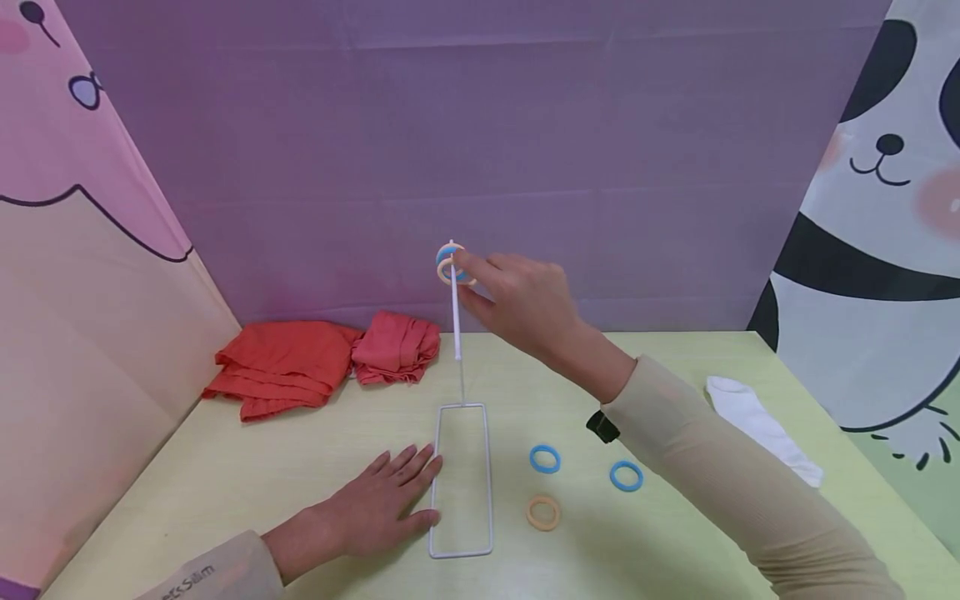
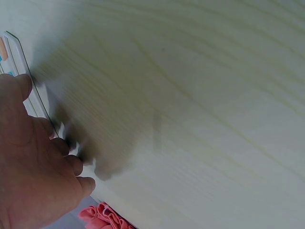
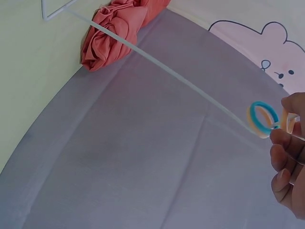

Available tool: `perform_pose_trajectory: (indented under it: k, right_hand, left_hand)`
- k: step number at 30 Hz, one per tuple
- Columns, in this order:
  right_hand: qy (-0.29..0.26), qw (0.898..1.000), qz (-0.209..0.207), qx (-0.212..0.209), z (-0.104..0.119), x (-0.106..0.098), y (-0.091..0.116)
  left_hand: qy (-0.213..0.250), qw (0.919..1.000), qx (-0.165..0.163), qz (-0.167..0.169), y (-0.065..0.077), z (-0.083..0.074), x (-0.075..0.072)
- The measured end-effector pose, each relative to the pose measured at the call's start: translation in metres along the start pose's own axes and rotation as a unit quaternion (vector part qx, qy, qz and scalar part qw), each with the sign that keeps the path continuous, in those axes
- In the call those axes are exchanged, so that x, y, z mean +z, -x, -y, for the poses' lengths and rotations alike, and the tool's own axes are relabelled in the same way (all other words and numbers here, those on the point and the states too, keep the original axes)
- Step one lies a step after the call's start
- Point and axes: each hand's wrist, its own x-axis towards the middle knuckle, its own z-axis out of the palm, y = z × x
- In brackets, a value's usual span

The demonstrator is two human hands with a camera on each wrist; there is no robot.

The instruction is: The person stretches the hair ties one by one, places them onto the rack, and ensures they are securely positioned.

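Observation:
A white wire stand (image 1: pixel 456 325) rises from a rectangular wire base (image 1: pixel 490 492) on the table. At its top hang a blue ring (image 3: pixel 253 106) and a light orange ring (image 3: pixel 251 125), side by side. My right hand (image 1: pixel 525 304) pinches another light orange ring (image 3: pixel 285 120) between thumb and fingers at the stand's tip; the fingers partly hide whether it is threaded on. My left hand (image 1: pixel 375 508) rests palm down on the table with fingers extended, fingertips and thumb touching the left side of the base.
Right of the base lie two blue rings, a nearer one (image 1: pixel 545 471) and one farther right (image 1: pixel 626 489), plus a light orange ring (image 1: pixel 543 527). Folded red cloths (image 1: pixel 288 362) sit at the back left. A white cloth (image 1: pixel 757 425) lies at right, beyond my right forearm.

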Motion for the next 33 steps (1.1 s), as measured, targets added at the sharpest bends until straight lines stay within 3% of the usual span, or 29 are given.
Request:
perform_pose_trajectory:
  k: [8, 16, 20, 22, 26, 33]
  right_hand:
    - [0.007, 0.999, 0.032, 0.023, -0.007, 0.005, 0.001]
    - [0.010, 0.999, 0.038, 0.032, -0.007, -0.008, 0.009]
    - [-0.031, 0.993, 0.097, 0.061, -0.007, -0.027, 0.017]
    - [-0.059, 0.983, 0.147, 0.087, -0.006, -0.037, 0.023]
    - [-0.099, 0.955, 0.254, 0.115, 0.000, -0.055, 0.039]
    - [-0.115, 0.896, 0.409, 0.126, 0.012, -0.069, 0.083]
  left_hand:
    - [0.003, 1.0000, -0.004, 0.003, -0.001, -0.002, 0.000]
    - [0.000, 1.0000, -0.002, 0.006, -0.001, -0.002, 0.000]
    - [-0.002, 1.0000, 0.000, 0.006, 0.000, -0.001, -0.002]
    - [-0.003, 1.0000, 0.002, 0.004, 0.000, -0.001, -0.002]
    - [-0.004, 1.0000, 0.008, 0.000, 0.001, -0.001, -0.003]
    - [-0.006, 0.9999, 0.008, -0.008, 0.000, 0.000, -0.001]
